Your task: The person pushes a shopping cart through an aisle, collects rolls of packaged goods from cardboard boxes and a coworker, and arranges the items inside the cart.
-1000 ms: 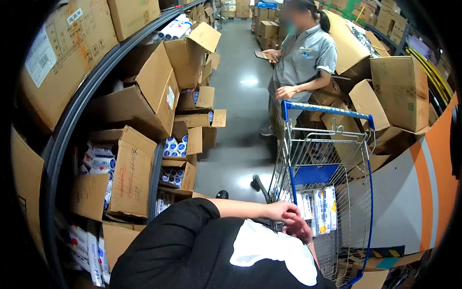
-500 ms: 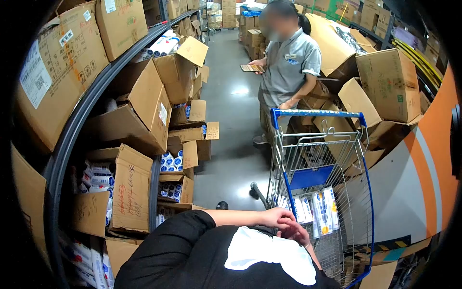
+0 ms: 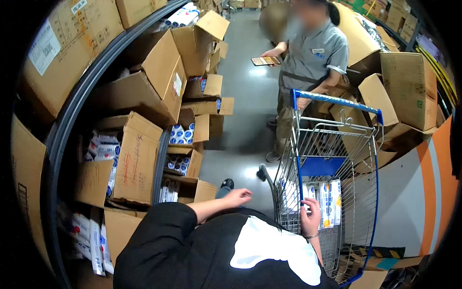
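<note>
My left hand (image 3: 238, 197) is over the aisle floor in front of my body, fingers loosely extended and apart, holding nothing. At the near left side of the wire shopping cart (image 3: 337, 96), my right hand (image 3: 310, 217) has its fingers curled on the blue rim. A bracelet is on that wrist. White and blue packages (image 3: 329, 204) lie in the cart beyond my right hand. At the cart's far end stands a person in a grey shirt (image 3: 310, 60), with a phone (image 3: 266, 61) in one hand and the other hand by the cart handle.
Shelving (image 3: 60, 139) with open cartons (image 3: 139, 159) of white and blue packages lines the left side. More cartons (image 3: 404, 89) are stacked at the right, behind an orange-striped panel (image 3: 428, 192). The aisle floor (image 3: 240, 111) runs ahead between them.
My hands were together and have separated: the left moved left, the right onto the cart's rim. The other person appears nearer, and the view has shifted.
</note>
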`<state>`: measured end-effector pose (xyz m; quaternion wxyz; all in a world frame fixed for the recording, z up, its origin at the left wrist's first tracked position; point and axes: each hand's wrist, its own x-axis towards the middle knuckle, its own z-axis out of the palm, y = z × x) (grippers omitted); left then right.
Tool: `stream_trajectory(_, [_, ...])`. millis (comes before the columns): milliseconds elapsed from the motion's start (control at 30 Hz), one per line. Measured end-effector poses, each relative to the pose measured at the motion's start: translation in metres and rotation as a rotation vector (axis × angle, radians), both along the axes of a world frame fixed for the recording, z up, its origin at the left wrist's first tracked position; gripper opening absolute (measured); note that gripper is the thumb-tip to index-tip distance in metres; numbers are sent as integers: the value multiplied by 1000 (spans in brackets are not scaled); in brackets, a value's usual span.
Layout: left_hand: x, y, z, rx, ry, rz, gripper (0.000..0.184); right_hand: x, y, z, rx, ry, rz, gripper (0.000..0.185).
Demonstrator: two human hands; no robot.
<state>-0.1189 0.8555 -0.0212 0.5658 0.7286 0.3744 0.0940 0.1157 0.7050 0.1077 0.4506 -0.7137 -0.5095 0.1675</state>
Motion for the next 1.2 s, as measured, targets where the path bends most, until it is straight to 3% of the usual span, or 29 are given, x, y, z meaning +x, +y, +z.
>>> stream_trajectory(33, [-22, -3, -15, 124, 22, 81, 28, 5, -3, -4, 18, -266, -42, 18])
stream_trajectory(67, [-43, -7, -31, 123, 74, 173, 27, 8, -8, -10, -43, -348, -54, 37])
stream_trajectory(167, [-98, -27, -84, 44, 244, 444, 23, 12, -16, -31, -154, -470, -47, 51])
stream_trajectory(200, [-111, -36, -85, 29, 250, 456, 23, 15, -20, -44, -251, -379, -15, 57])
stream_trajectory(233, [-121, -45, -82, 84, 357, 432, 23, 15, -23, -55, -261, -393, -5, 50])
stream_trajectory(300, [-139, -58, -87, 128, 459, 422, 23, 23, -25, -80, -597, -138, -60, 41])
stream_trajectory(333, [-147, -62, -92, 143, 533, 295, 25, 25, -28, -86, -530, -285, -25, 34])
stream_trajectory(500, [-144, -70, -100, 164, 618, -207, 30, 26, -33, -90, -531, -240, -14, 32])
stream_trajectory(633, [-110, -76, -80, 158, 620, -182, 30, 26, -33, -96, -507, -152, -23, 31])
stream_trajectory(700, [-102, -84, -87, 280, 455, -162, 29, 36, -31, -117, -490, -36, -57, 24])
stream_trajectory(800, [-107, -128, -63, 176, 542, -146, 28, 37, -31, -117, -447, 16, -27, 23])
stream_trajectory(833, [-116, -143, -94, 125, 623, -283, 28, 36, -27, -111, -441, 88, -40, 24])
stream_trajectory(900, [-153, -181, -147, -18, 448, -30, 35, 35, -28, -108, -424, 145, -35, 27])
stream_trajectory(933, [-159, -194, -107, -48, 693, -131, 39, 43, -31, -116, -426, 155, -29, 28])
stream_trajectory(967, [-171, -209, -124, -87, 733, -120, 39, 48, -34, -122, -427, 165, -22, 29])
stream_trajectory(1000, [-181, -220, -155, -93, 753, -107, 39, 52, -36, -122, -452, 84, -30, 33])
stream_trajectory(1133, [-196, -259, -290, 18, 861, -59, 40, 78, -50, -137, -379, 288, 12, 33])
stream_trajectory(1167, [-183, -240, -196, -143, 869, -175, 46, 85, -52, -138, -388, 309, 38, 31])
stream_trajectory(1200, [-175, -229, -140, -163, 807, -103, 40, 80, -54, -130, -392, 344, 26, 30])
